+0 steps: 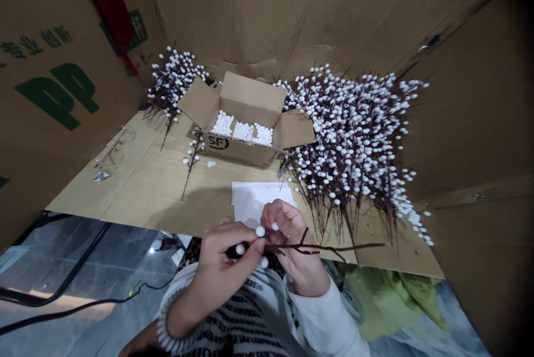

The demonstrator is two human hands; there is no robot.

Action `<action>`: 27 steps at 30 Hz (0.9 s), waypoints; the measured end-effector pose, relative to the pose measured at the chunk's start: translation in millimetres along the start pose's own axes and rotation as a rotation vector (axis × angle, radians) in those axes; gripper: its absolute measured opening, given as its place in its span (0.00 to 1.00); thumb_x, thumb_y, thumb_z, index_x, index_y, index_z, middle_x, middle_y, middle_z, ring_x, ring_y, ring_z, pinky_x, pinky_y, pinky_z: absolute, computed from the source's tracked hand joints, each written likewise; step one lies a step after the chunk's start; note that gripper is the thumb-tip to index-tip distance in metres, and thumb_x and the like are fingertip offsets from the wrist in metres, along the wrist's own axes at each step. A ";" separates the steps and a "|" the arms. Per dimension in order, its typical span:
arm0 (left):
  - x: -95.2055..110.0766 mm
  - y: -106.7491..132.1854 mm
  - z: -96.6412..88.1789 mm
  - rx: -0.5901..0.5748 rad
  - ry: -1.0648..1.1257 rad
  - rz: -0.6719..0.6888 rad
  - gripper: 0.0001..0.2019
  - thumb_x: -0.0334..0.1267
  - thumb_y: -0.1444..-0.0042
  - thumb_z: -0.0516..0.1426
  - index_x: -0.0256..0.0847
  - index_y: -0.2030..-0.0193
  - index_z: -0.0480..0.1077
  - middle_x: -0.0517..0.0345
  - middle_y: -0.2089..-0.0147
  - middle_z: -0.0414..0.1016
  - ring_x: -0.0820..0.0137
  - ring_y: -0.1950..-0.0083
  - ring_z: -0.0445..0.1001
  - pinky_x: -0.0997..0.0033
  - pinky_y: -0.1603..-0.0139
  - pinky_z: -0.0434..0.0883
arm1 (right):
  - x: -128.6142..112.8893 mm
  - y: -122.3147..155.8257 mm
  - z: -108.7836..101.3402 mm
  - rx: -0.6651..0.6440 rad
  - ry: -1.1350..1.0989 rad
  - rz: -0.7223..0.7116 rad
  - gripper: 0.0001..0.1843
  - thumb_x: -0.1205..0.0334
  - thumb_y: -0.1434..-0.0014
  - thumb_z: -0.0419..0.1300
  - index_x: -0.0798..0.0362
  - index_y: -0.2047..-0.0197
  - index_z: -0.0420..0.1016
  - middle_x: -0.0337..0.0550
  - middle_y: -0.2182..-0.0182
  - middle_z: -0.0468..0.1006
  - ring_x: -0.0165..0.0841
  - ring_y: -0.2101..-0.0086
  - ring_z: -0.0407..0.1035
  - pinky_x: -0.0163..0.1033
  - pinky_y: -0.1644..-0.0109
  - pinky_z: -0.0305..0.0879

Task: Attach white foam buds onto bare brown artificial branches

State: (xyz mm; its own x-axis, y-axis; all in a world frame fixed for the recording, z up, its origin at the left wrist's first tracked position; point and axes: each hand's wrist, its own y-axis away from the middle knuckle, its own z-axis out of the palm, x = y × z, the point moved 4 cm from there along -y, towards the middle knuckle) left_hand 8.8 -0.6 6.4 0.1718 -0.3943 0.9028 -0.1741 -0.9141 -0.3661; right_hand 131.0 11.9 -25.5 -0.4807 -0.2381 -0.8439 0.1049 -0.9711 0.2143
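Both hands meet close to my body at the near edge of the cardboard worktop. My left hand pinches a small white foam ball between thumb and forefinger, with two more white balls beside its fingers. My right hand is closed round a thin dark branch that sticks out to the right, its twigs bare at that end. A white sheet of paper lies just beyond the hands.
An open cardboard box of white foam balls stands at the middle back. A big heap of finished white-budded branches lies at right, a smaller bunch at back left, one single stem in front. Cardboard walls surround the worktop.
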 end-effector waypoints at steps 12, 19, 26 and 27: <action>-4.4 0.0 0.2 0.034 -0.052 -0.019 0.11 0.29 0.46 0.57 0.39 0.79 0.72 0.60 0.82 0.73 0.73 0.80 0.66 0.72 0.75 0.61 | -0.8 -0.1 9.7 -0.017 -0.075 -0.028 0.23 0.44 0.53 0.68 0.50 0.74 0.62 0.30 0.82 0.62 0.24 0.80 0.50 0.30 0.77 0.47; -4.9 -0.5 1.0 0.015 -0.066 -0.045 0.12 0.30 0.45 0.56 0.39 0.79 0.72 0.60 0.82 0.72 0.73 0.80 0.66 0.72 0.74 0.62 | 2.7 -0.1 12.0 -0.022 -0.114 -0.018 0.23 0.46 0.52 0.68 0.49 0.76 0.59 0.30 0.82 0.60 0.26 0.80 0.48 0.31 0.79 0.45; -3.9 0.0 2.0 -0.016 -0.076 -0.036 0.12 0.30 0.45 0.56 0.39 0.79 0.70 0.61 0.82 0.70 0.73 0.79 0.65 0.72 0.74 0.62 | 3.2 -0.7 11.1 0.004 -0.112 0.014 0.21 0.49 0.52 0.68 0.50 0.78 0.60 0.29 0.83 0.57 0.25 0.81 0.47 0.31 0.79 0.44; -4.0 0.1 2.1 -0.017 -0.075 -0.039 0.12 0.30 0.45 0.56 0.39 0.79 0.70 0.62 0.82 0.70 0.73 0.79 0.65 0.72 0.74 0.61 | 3.6 -0.8 10.6 0.017 -0.107 0.017 0.22 0.49 0.53 0.69 0.50 0.78 0.60 0.29 0.83 0.57 0.25 0.81 0.47 0.31 0.79 0.44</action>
State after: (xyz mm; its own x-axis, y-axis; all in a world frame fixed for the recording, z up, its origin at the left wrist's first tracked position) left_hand 10.1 0.7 2.3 0.2506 -0.3652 0.8966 -0.1822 -0.9274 -0.3268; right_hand 119.9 12.0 -23.5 -0.5695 -0.2507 -0.7828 0.0997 -0.9664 0.2369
